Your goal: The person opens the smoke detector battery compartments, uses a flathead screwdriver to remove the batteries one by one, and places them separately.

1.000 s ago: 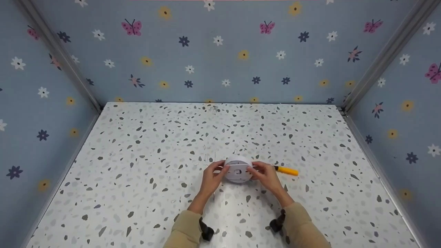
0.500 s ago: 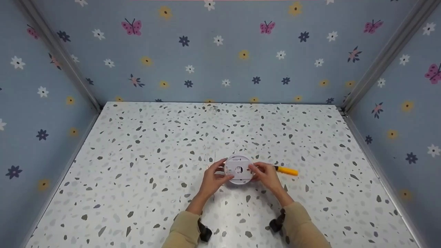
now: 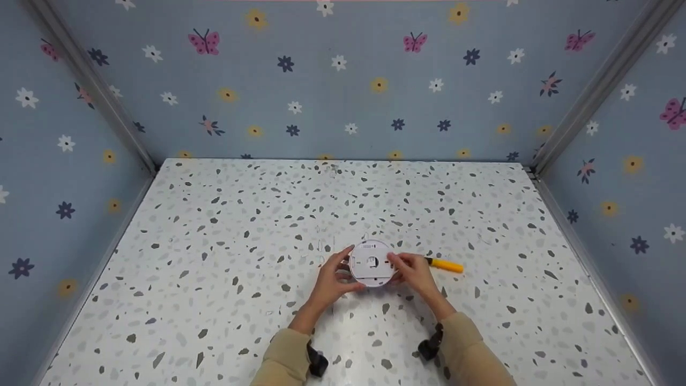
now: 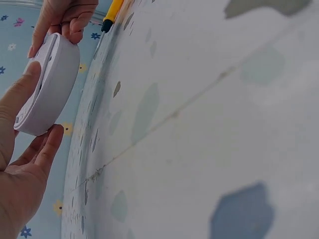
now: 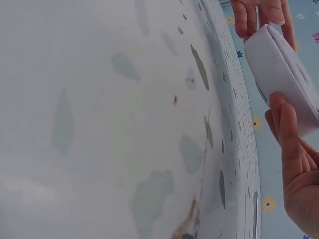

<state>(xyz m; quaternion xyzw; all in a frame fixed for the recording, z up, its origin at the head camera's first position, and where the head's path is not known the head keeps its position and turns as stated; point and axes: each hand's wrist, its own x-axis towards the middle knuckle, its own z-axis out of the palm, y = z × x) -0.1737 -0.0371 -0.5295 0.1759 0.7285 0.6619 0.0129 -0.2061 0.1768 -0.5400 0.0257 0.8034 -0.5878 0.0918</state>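
A round white smoke detector [image 3: 370, 279], its flat back plate with a central hole facing up, is held between both hands over the speckled table. My left hand [image 3: 331, 281] holds its left side, thumb at the near rim and fingers at the far-left edge. On the opposite side my right hand [image 3: 418, 274] pinches the rim, thumb on the plate. The left wrist view shows the thick white side wall of the smoke detector [image 4: 60, 89] and a slit along its edge. In the right wrist view, the right fingers [image 5: 288, 129] support its underside.
A screwdriver [image 3: 447, 265] with a yellow handle lies on the table just right of the right hand, its shaft end partly behind that hand. Blue flowered walls [image 3: 343, 80] enclose the table [image 3: 241, 214] at the back and both sides.
The smoke detector has tilted and turned so its back plate faces up more fully. My left thumb has slid from the plate down to the near rim; the right hand stays about in place.
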